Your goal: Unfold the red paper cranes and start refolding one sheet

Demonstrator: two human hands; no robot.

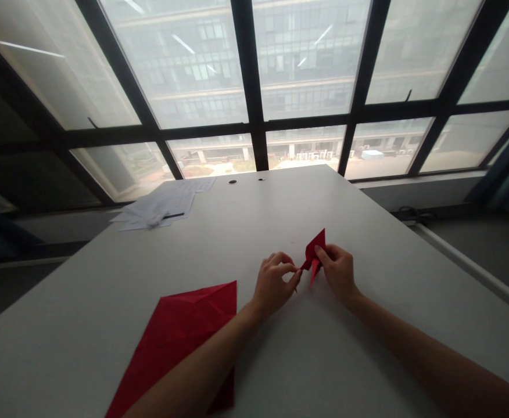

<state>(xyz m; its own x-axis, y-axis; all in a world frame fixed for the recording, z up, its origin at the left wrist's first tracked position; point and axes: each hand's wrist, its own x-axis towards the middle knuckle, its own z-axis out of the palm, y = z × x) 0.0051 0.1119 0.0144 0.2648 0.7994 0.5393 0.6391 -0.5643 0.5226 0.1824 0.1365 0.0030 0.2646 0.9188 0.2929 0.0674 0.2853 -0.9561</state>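
Between my two hands is a small folded red paper figure (315, 246), with pointed flaps like an origami bird, held just over the white table. My right hand (338, 268) pinches its body from the right, thumb on the near face. With thumb and forefinger my left hand (276, 278) grips a thin pointed end on the figure's left side. One flap points up and another hangs down toward the table. A large creased sheet of red paper (189, 325) lies to the left, partly covered by my left forearm.
The white table (254, 220) reaches toward wide windows with dark frames (254, 87). Loose white papers (162, 203) with a dark pen-like stick (174, 216) lie at its far left. Two cable holes (232, 182) sit near the far edge. Cables (415, 213) are beyond the right edge.
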